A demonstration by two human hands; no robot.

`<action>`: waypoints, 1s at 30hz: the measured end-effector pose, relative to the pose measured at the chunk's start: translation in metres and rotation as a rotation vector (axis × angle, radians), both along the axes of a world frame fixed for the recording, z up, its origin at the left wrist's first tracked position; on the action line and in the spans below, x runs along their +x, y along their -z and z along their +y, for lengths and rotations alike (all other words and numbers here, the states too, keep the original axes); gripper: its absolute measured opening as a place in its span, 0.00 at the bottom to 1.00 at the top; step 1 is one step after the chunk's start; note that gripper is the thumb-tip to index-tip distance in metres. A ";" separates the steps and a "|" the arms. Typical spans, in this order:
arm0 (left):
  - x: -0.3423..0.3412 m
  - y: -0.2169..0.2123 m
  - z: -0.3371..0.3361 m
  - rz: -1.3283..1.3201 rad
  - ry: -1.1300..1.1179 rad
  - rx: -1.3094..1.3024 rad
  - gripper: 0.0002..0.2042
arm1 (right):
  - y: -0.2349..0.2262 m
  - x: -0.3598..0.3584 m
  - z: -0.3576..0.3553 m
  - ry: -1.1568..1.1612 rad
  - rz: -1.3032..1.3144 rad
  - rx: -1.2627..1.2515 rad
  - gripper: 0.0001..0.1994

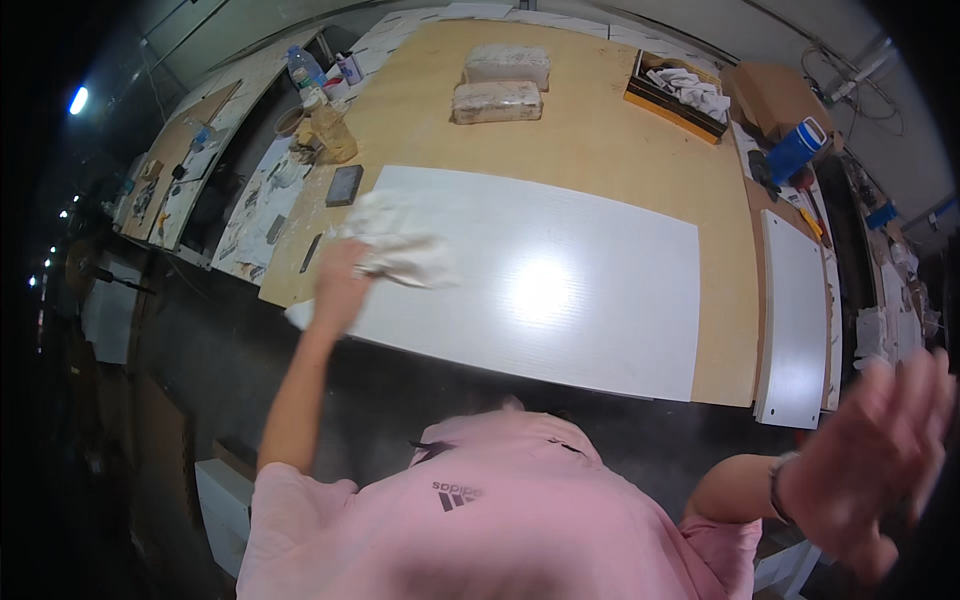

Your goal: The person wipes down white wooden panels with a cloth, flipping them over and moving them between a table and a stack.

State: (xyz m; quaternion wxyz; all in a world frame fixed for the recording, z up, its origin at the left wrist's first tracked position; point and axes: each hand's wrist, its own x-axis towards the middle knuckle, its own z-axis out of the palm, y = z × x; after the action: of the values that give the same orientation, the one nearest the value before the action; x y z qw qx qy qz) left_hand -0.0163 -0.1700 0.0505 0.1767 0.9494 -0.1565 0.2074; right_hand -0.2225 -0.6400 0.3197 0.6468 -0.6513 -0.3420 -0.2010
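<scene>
A white panel [600,290] with a faint grain lies flat along the near side of the wooden tabletop, a bright light reflected on it. My left hand [343,285] is closed on a crumpled white cloth [405,255] and presses it on the panel's left end. Motion blurs part of the cloth. Off to the right, away from the panel, my right hand [868,455] is raised with its fingers stretched out and holds nothing. It is slightly blurred, and a band circles its wrist.
Two wrapped blocks [497,102] sit at the far side. A dark sanding block [345,186] lies left of the panel. A box of white rags [690,92] stands far right, near a blue jug [795,150]. A narrow white board [793,325] lies at the right edge.
</scene>
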 end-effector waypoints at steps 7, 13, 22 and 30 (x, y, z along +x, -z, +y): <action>0.047 -0.062 -0.020 0.014 0.122 -0.258 0.12 | 0.190 0.065 0.078 0.492 0.351 -0.955 0.41; 0.046 -0.025 -0.135 0.206 0.776 0.107 0.16 | 0.236 0.064 0.080 0.531 0.419 -1.189 0.50; 0.189 -0.006 -0.060 0.114 -0.018 -0.226 0.17 | 0.237 0.061 0.079 0.531 0.472 -1.294 0.52; 0.065 0.007 -0.373 0.040 0.782 -0.074 0.18 | 0.236 0.059 0.074 0.456 0.486 -1.375 0.48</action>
State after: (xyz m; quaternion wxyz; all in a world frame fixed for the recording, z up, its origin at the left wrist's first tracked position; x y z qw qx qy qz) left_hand 0.0482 -0.5432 0.0433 0.2797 0.8149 -0.4953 0.1113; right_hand -0.1633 -0.5665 0.0839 0.0952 -0.9878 -0.0954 0.0778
